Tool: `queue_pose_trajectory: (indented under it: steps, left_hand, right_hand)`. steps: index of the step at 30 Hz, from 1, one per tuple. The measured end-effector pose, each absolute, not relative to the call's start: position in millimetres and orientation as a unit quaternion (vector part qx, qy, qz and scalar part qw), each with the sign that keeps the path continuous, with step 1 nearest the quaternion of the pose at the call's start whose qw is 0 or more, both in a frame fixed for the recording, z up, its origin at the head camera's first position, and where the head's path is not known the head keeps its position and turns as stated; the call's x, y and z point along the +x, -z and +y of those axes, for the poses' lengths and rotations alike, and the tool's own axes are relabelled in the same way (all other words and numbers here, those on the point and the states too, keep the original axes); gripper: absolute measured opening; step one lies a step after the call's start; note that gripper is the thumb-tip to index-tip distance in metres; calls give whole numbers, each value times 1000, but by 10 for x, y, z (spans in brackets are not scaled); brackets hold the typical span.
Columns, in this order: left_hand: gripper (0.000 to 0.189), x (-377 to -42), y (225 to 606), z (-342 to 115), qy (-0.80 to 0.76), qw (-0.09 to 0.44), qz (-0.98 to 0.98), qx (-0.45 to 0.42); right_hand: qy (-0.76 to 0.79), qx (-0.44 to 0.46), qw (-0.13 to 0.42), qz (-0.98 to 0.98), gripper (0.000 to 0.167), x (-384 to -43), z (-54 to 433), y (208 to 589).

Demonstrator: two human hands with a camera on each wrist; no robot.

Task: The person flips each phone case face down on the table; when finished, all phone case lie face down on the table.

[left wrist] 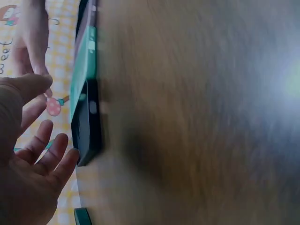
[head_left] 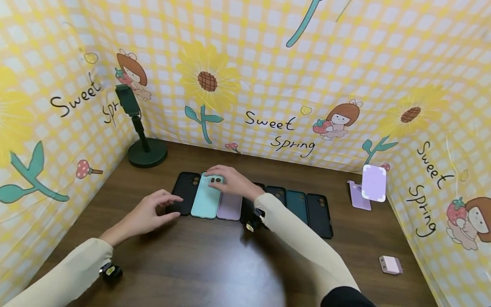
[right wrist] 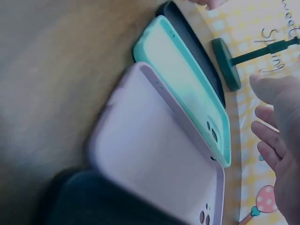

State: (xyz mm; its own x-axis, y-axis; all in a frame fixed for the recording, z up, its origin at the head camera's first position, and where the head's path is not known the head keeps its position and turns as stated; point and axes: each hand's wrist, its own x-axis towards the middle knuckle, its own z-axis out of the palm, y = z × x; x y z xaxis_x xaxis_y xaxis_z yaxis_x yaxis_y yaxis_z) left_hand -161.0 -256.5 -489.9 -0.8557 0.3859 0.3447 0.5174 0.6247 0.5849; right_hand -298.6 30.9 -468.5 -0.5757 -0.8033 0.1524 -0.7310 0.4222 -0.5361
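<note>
Several phone cases lie side by side in a row on the table. My left hand (head_left: 151, 213) is beside the black phone case (head_left: 184, 196) at the row's left end, thumb and fingers spread apart with nothing between them. Over the top end of the mint phone case (head_left: 204, 200) hovers my right hand (head_left: 232, 181), fingers loosely bent and holding nothing. The right wrist view shows that hand (right wrist: 281, 131) above the far ends of the mint case (right wrist: 183, 79) and the lilac phone case (right wrist: 154, 145). A dark case right of the lilac one is mostly hidden under my right forearm.
Further right in the row lie a dark case (head_left: 277, 194), a teal case (head_left: 297, 204) and a black case (head_left: 320, 215). A dark green stand (head_left: 147, 153) is at the back left. A lilac folding stand (head_left: 374, 183) and a small white charger plug (head_left: 390, 265) are on the right.
</note>
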Motion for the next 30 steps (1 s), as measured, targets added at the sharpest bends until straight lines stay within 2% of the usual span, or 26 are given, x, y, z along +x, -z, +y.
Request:
queue_pose_trajectory:
  steps: [8,13,22,30]
  left_hand:
    - [42,-1755,4915,-2684,339,22,-905,-255]
    - [37,-1792,4948,-2777,319,-13,-916,-243]
    - [19,-1807,5022,-2883,301,-12,-925,-232]
    - [16,-1813,5089,-2876,278,19,-928,-247]
  right_hand:
    - [260,-413,93,868,32,-3210,10,4815]
    - [235,-408,106,876,30,-3280,-140,4870]
    - [196,-410,81,887,25,-3331,-290,4857]
    - [227,-389,104,887,28,-3309,-304,4892]
